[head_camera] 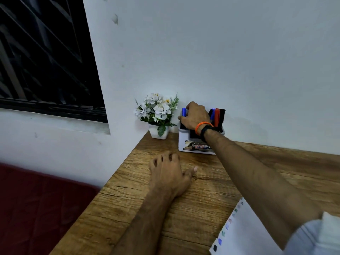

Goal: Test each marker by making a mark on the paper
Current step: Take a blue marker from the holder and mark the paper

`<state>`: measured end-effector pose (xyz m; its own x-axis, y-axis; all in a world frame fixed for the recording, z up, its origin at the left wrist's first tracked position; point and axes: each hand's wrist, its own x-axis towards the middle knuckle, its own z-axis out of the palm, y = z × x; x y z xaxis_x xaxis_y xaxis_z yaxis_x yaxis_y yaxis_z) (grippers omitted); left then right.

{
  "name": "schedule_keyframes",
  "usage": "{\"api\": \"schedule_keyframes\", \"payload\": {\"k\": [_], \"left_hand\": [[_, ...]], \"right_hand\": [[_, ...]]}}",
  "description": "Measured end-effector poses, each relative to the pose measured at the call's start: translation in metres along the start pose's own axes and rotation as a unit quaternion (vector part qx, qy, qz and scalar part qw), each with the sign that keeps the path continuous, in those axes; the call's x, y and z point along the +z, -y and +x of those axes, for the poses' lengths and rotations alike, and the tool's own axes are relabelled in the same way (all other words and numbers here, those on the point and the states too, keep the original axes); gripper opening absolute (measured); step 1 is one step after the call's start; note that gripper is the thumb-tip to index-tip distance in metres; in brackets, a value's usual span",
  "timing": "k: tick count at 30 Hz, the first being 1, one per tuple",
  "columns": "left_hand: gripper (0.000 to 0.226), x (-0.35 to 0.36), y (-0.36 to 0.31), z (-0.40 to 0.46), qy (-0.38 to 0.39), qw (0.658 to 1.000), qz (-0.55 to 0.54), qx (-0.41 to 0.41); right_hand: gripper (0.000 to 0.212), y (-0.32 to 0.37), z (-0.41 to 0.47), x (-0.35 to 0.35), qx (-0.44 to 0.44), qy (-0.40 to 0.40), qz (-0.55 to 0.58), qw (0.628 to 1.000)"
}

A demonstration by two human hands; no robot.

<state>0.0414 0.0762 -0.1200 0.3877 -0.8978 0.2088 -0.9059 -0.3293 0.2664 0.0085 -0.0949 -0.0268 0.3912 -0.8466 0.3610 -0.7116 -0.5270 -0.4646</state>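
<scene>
A white marker holder stands at the back of the wooden desk, against the wall. My right hand reaches over its left side and grips a blue marker that stands upright in the holder. Behind my wrist, blue, red and black markers stick up from the right side. My left hand rests on the desk in front of the holder, fingers loosely curled and holding nothing. A white sheet of paper lies at the near right, with several coloured marks down its left edge.
A small white pot of white artificial flowers stands just left of the holder in the desk's corner. The desk's left edge drops to a dark red cushion. A barred window is on the left wall.
</scene>
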Motion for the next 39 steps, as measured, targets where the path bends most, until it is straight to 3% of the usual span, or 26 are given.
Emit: {"api": "schedule_keyframes", "payload": {"k": [3, 8, 11, 15, 20, 23, 25, 28, 32, 35, 39], "left_hand": [[0.077, 0.0, -0.001, 0.0, -0.002, 1.0, 0.0, -0.001], [0.079, -0.003, -0.002, -0.001, 0.011, 1.0, 0.001, -0.003], [0.079, -0.005, -0.003, -0.001, 0.016, 1.0, 0.001, -0.004], [0.078, -0.007, -0.004, -0.002, 0.024, 1.0, 0.002, -0.006], [0.078, -0.01, -0.005, -0.002, 0.033, 0.999, -0.015, -0.011], [0.079, -0.015, -0.015, -0.007, 0.016, 0.994, -0.107, -0.003], [0.072, -0.02, -0.026, -0.015, 0.001, 0.972, -0.233, 0.031], [0.062, -0.033, -0.046, -0.029, -0.008, 0.903, -0.423, 0.08], [0.039, -0.04, -0.069, -0.048, 0.046, 0.824, -0.557, 0.097], [0.022, -0.04, -0.08, -0.058, 0.082, 0.82, -0.553, 0.123], [0.018, -0.037, -0.076, -0.059, 0.096, 0.824, -0.543, 0.132]], "right_hand": [[0.053, 0.002, -0.001, 0.002, 0.019, -0.022, 0.012, 1.0], [0.046, 0.004, -0.005, -0.003, 0.054, -0.066, 0.155, 0.984], [0.03, 0.01, -0.011, -0.021, 0.043, -0.097, 0.246, 0.964], [0.027, 0.015, -0.028, -0.056, 0.013, -0.122, 0.32, 0.939], [0.024, 0.003, -0.063, -0.094, 0.018, -0.09, 0.414, 0.906], [0.021, -0.01, -0.105, -0.112, 0.026, -0.045, 0.445, 0.894], [0.021, -0.024, -0.136, -0.118, 0.042, -0.011, 0.468, 0.883], [0.02, -0.048, -0.179, -0.121, 0.056, 0.025, 0.459, 0.886], [0.025, -0.076, -0.224, -0.119, 0.051, 0.044, 0.404, 0.912], [0.03, -0.093, -0.24, -0.113, 0.034, 0.048, 0.357, 0.932], [0.035, -0.102, -0.243, -0.111, 0.012, 0.078, 0.312, 0.947]]}}
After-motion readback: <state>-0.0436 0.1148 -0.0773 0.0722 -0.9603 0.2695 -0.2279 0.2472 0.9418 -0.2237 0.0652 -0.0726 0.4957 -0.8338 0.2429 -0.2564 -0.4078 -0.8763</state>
